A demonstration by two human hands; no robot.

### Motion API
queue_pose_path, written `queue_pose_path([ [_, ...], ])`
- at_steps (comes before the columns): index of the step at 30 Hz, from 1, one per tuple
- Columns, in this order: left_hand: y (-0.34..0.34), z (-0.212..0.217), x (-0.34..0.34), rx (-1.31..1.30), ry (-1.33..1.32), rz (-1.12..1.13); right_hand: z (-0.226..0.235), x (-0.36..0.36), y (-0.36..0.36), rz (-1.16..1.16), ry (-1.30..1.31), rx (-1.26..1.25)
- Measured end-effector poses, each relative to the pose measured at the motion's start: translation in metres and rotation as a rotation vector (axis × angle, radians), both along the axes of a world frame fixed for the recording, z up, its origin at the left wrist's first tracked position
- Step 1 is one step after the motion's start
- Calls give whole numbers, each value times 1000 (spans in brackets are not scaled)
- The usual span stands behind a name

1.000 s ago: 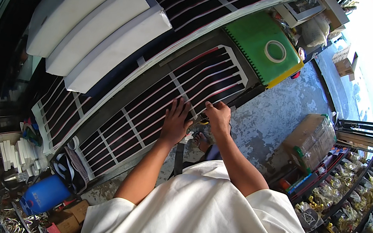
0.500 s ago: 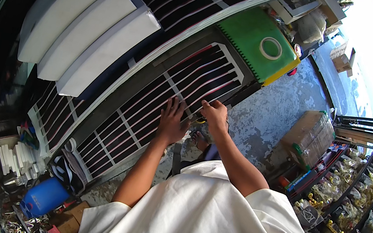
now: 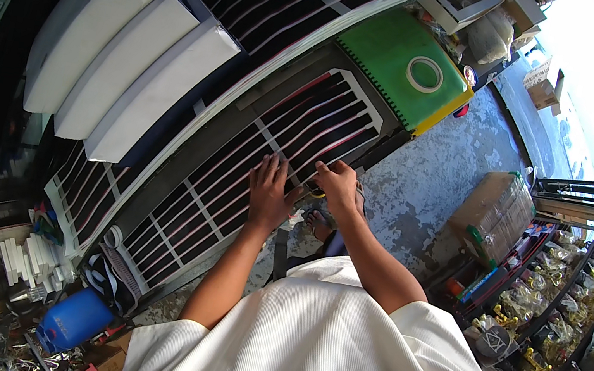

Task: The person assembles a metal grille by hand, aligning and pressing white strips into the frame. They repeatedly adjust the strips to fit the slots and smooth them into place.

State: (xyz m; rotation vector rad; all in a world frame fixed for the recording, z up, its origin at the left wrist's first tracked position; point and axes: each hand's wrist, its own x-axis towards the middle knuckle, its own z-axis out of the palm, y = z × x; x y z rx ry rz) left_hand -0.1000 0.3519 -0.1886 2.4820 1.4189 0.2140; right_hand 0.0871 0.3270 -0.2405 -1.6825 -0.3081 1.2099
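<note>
A long black sheet striped with thin pale and reddish strips lies on the dark bench in front of me, with grey bands of tape across it. My left hand rests on this sheet near its close edge, fingers stretched out and fairly flat. Just to its right, my right hand is closed in a pinch at the same edge. Whatever sits between those fingertips is too small to make out. A small yellow piece shows under the right hand, its kind unclear.
Three thick white-sided blocks stand on a similar striped sheet at left. A tape roll lies on a green mat beyond my hands. A blue jug is lower left; a wrapped carton and racks of bagged parts are right.
The view has shifted slightly. Both hands stay at the sheet's near edge, with only small finger movements; the left is still flat and the right still pinched.
</note>
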Motion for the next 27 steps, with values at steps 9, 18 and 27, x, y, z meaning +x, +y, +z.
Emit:
queue_pose_path([
  [9, -14, -22, 12, 189, 120, -102, 0, -1, 2, -12, 21, 10],
  [18, -21, -28, 21, 184, 289, -9, 19, 23, 1, -69, 216, -8],
  [27, -35, -33, 23, 146, 225, -10, 1, 130, 21, -237, 20, -4],
])
